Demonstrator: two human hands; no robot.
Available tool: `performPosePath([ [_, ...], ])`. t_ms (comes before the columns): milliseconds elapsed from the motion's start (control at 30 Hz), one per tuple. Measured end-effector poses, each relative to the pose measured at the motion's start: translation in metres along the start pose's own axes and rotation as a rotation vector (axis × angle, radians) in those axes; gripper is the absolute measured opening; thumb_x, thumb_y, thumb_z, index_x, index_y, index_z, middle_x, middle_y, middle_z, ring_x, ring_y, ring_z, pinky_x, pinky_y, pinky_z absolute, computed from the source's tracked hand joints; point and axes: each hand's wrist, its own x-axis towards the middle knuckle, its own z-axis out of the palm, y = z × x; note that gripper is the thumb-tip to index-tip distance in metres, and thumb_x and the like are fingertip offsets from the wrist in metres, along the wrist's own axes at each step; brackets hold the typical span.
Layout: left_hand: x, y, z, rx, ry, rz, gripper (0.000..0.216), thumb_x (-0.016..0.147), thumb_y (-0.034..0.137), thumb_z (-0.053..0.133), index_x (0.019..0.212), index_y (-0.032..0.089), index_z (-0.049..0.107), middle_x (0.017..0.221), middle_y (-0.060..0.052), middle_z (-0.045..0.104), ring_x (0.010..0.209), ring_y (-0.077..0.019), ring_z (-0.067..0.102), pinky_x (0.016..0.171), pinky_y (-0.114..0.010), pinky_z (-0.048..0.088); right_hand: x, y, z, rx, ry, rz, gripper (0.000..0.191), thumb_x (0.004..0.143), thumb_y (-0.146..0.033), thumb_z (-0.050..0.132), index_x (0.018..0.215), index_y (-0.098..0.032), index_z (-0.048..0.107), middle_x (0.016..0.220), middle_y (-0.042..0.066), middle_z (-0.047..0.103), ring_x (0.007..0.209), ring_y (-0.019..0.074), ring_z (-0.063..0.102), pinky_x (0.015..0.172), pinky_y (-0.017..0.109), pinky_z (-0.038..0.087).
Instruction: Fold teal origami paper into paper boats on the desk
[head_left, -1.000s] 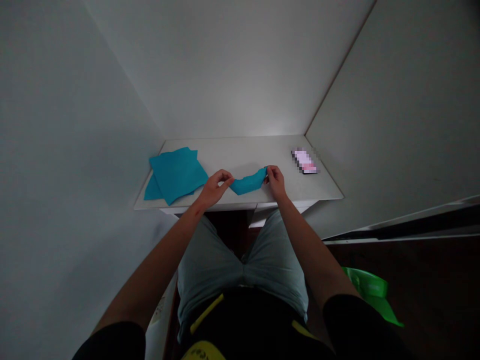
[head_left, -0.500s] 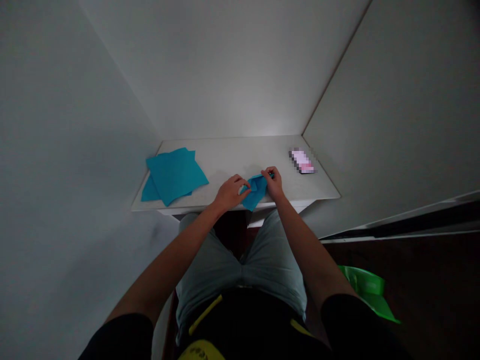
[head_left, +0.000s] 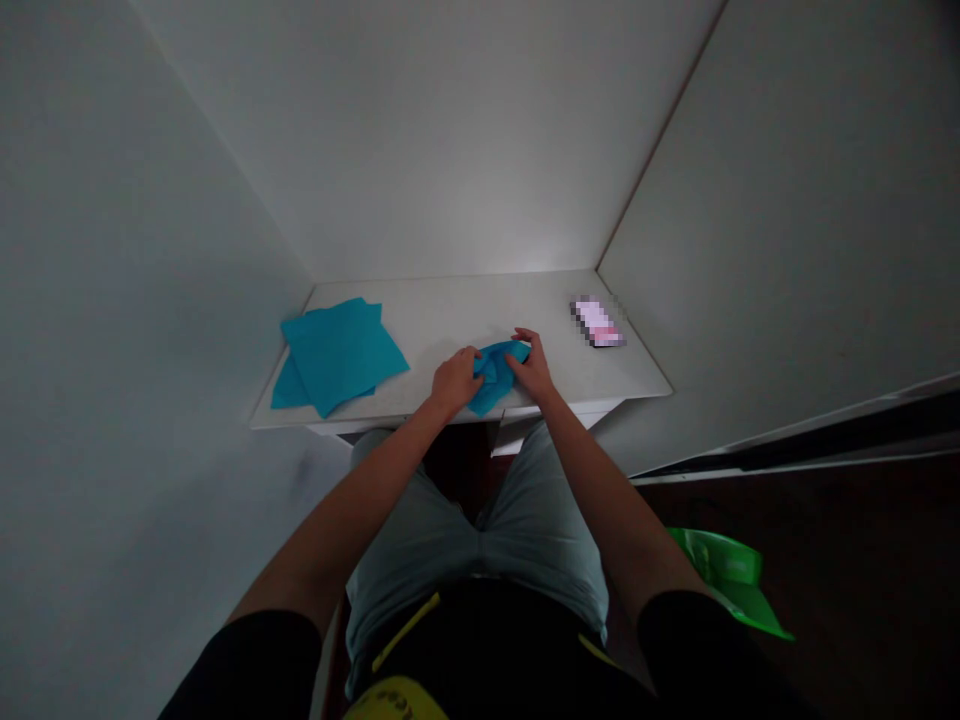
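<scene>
A creased piece of blue paper (head_left: pixel 491 385) is held between my two hands, just above the front edge of the white table (head_left: pixel 450 310). My left hand (head_left: pixel 454 381) grips its left side, fingers curled over the edge. On the right side my right hand (head_left: pixel 532 365) pinches the paper, thumb on the near face and fingers behind. The paper is bent and partly folded, with one corner pointing down toward me. Over on the left of the table lie a few flat blue sheets (head_left: pixel 341 350), overlapping at different angles.
A phone (head_left: pixel 598 322) with a lit, blurred screen lies at the table's right end. Walls enclose the table at the back and both sides. On the dark floor at lower right sits a green plastic object (head_left: pixel 727 575). My legs are under the table's front edge.
Both hands have come slightly closer together, and the paper between them bulges and bends more. The right fingers have shifted their hold along its edge. The whole view has moved a little.
</scene>
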Motion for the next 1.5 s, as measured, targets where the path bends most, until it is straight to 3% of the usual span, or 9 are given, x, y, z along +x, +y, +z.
performPosePath([
  [100, 0.002, -0.002, -0.002, 0.035, 0.03, -0.045, 0.031, 0.089, 0.021, 0.076, 0.117, 0.025, 0.063, 0.12, -0.012, 0.076, 0.108, -0.0316, 0.075, 0.086, -0.04, 0.055, -0.001, -0.004, 0.0, 0.024, -0.061, 0.059, 0.07, 0.083, -0.041, 0.072, 0.146, -0.024, 0.048, 0.132, 0.014, 0.066, 0.11, 0.0282, 0.066, 0.098, 0.045, 0.057],
  [200, 0.004, -0.003, -0.005, 0.084, 0.066, -0.045, 0.027, 0.09, 0.022, 0.074, 0.113, 0.024, 0.061, 0.112, -0.011, 0.077, 0.099, -0.0301, 0.076, 0.08, -0.038, 0.054, -0.003, -0.009, -0.001, -0.018, -0.1, 0.079, 0.065, 0.084, -0.047, 0.073, 0.141, -0.023, 0.055, 0.122, 0.011, 0.071, 0.096, 0.0266, 0.068, 0.09, 0.043, 0.058],
  [333, 0.004, -0.003, -0.01, 0.182, 0.047, -0.049, 0.031, 0.091, 0.025, 0.07, 0.119, 0.021, 0.06, 0.112, -0.014, 0.078, 0.096, -0.0298, 0.077, 0.078, -0.036, 0.053, -0.004, -0.015, -0.002, -0.054, -0.149, 0.041, 0.049, 0.086, -0.049, 0.07, 0.128, -0.025, 0.067, 0.115, 0.008, 0.075, 0.098, 0.027, 0.069, 0.09, 0.043, 0.058],
  [467, 0.001, -0.001, -0.016, 0.279, 0.013, -0.047, 0.034, 0.095, 0.031, 0.065, 0.126, 0.018, 0.059, 0.119, -0.019, 0.076, 0.101, -0.0327, 0.077, 0.08, -0.038, 0.053, -0.005, -0.018, -0.002, -0.073, -0.188, 0.027, 0.051, 0.084, -0.049, 0.074, 0.128, -0.024, 0.069, 0.111, 0.007, 0.077, 0.095, 0.0266, 0.069, 0.087, 0.041, 0.058],
  [633, -0.002, 0.0, -0.023, 0.352, -0.024, 0.005, 0.036, 0.099, 0.028, 0.06, 0.131, 0.011, 0.059, 0.123, -0.022, 0.071, 0.104, -0.0369, 0.074, 0.084, -0.044, 0.054, -0.004, -0.016, -0.001, -0.075, -0.194, 0.038, 0.05, 0.082, -0.043, 0.072, 0.128, -0.025, 0.07, 0.109, 0.006, 0.078, 0.092, 0.0258, 0.07, 0.085, 0.04, 0.058],
  [833, -0.001, -0.001, -0.026, 0.434, -0.006, 0.183, 0.03, 0.095, 0.018, 0.062, 0.124, 0.013, 0.067, 0.14, -0.024, 0.061, 0.119, -0.0391, 0.065, 0.091, -0.048, 0.051, -0.003, -0.015, 0.0, -0.048, -0.168, 0.012, 0.033, 0.087, -0.043, 0.067, 0.114, -0.025, 0.074, 0.109, 0.006, 0.079, 0.094, 0.0254, 0.071, 0.09, 0.041, 0.057],
  [1100, 0.0, -0.005, -0.03, 0.506, -0.058, 0.316, 0.03, 0.096, 0.012, 0.06, 0.123, 0.014, 0.071, 0.133, -0.023, 0.065, 0.119, -0.0383, 0.063, 0.091, -0.048, 0.049, -0.002, -0.012, 0.004, -0.108, -0.166, 0.061, 0.028, 0.088, -0.051, 0.068, 0.096, -0.025, 0.074, 0.09, 0.003, 0.077, 0.069, 0.0192, 0.062, 0.068, 0.034, 0.052],
  [1500, 0.0, -0.008, -0.028, 0.573, -0.046, 0.362, 0.034, 0.107, 0.013, 0.041, 0.127, 0.008, 0.068, 0.116, -0.024, 0.072, 0.111, -0.0356, 0.069, 0.096, -0.049, 0.044, -0.003, -0.013, 0.005, -0.091, -0.198, 0.06, 0.038, 0.09, -0.062, 0.071, 0.097, -0.024, 0.073, 0.093, 0.005, 0.078, 0.069, 0.0182, 0.062, 0.068, 0.034, 0.054],
])
